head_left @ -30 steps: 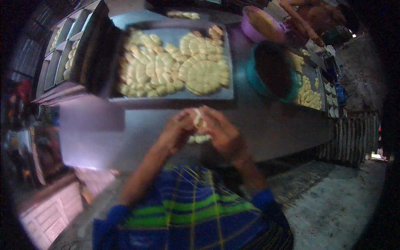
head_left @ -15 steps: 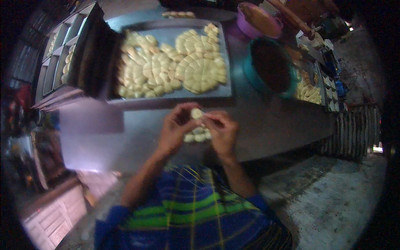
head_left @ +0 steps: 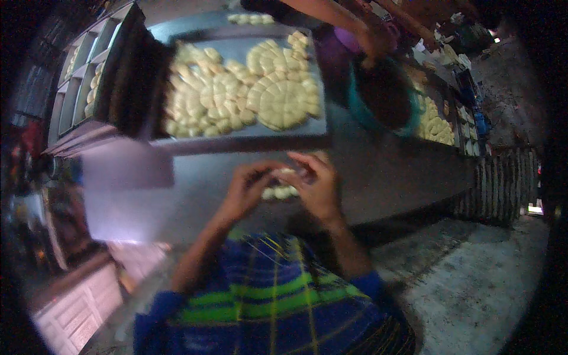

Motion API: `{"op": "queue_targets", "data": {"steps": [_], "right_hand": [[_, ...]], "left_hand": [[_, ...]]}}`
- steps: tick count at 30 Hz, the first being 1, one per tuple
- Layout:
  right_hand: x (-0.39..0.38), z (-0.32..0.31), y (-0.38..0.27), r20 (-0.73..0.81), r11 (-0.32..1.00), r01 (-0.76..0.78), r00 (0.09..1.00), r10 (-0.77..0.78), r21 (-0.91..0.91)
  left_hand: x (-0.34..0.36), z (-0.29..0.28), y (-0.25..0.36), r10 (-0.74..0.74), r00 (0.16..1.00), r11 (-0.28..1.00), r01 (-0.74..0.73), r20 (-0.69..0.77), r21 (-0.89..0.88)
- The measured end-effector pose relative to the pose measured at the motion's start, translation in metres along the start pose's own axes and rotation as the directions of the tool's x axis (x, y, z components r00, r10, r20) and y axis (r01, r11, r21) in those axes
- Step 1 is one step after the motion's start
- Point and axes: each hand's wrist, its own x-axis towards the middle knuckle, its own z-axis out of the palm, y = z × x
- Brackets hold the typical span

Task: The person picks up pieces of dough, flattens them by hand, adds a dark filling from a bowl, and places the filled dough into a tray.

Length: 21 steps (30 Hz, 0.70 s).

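My left hand (head_left: pixel 251 184) and my right hand (head_left: pixel 316 184) meet above the near side of the table. Both have their fingers curled round a small piece of pale dough (head_left: pixel 287 171), mostly hidden by the fingers and slightly blurred. Just below them on the tabletop sits a short row of small round dough balls (head_left: pixel 280 193). Beyond my hands lies a large metal tray (head_left: pixel 322 125) crowded with pale yellow dough pieces (head_left: pixel 283 102), some of them arranged in round clusters.
A teal tub (head_left: pixel 357 105) with dark contents stands right of the tray, a purple basin (head_left: pixel 346 39) behind it. Another person's arm (head_left: pixel 349 22) reaches to the tub's rim. More dough pieces (head_left: pixel 436 124) lie farther right. A compartmented rack (head_left: pixel 89 53) stands at left.
The dough in my fingers is now more covered, my right fingers having moved up over it. Another person's arm has come in over the purple basin to the teal tub.
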Motion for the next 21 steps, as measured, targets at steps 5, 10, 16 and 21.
{"op": "queue_targets", "data": {"steps": [5, 10, 16, 21], "right_hand": [[0.007, -0.007, 0.012, 0.187, 0.980, -0.096, 0.980, 0.063, 0.174], [0.004, -0.019, 0.026, 0.222, 0.961, -0.188, 0.965, 0.141, 0.205], [0.008, -0.037, 0.032, 0.346, 0.906, -0.314, 0.915, 0.209, 0.284], [-0.005, -0.043, 0.035, 0.377, 0.774, -0.400, 0.898, 0.226, 0.490]], "left_hand": [[-0.001, 0.002, -0.004, -0.052, 0.996, 0.997, 0.047, 0.074, 0.068], [0.006, 0.018, -0.010, 0.035, 0.999, 0.999, -0.035, -0.021, -0.002], [0.013, 0.023, -0.006, 0.066, 0.989, 0.959, -0.026, 0.133, -0.282], [0.019, 0.019, -0.008, 0.027, 0.922, 0.933, 0.116, 0.387, -0.341]]}}
